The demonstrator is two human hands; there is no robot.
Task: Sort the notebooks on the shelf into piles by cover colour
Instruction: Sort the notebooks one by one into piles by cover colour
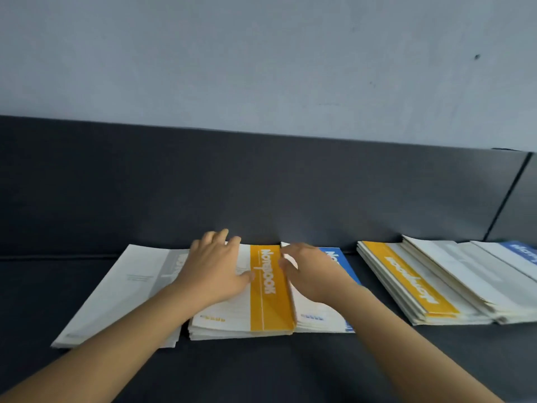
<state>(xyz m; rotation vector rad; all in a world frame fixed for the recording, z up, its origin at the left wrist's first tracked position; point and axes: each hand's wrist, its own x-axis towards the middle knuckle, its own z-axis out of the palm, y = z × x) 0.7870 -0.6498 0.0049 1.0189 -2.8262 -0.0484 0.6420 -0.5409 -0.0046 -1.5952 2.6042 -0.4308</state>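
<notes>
Left hand (216, 269) is pressing flat, fingers spread, on the yellow pile (268, 301), middle of the shelf (261, 370). Right hand (311, 274) is lying on the blue pile (319, 318) just right; whether it is pinching anything, cannot tell. Covers are looking thin, floppy, slick: grip at the spine.

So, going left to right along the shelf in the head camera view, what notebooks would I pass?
Grey-striped notebook pile → yellow-striped notebook pile → blue-striped notebook pile → yellow-striped loose notebook atop the mixed stack → pale notebooks → blue-striped edge notebook.
</notes>
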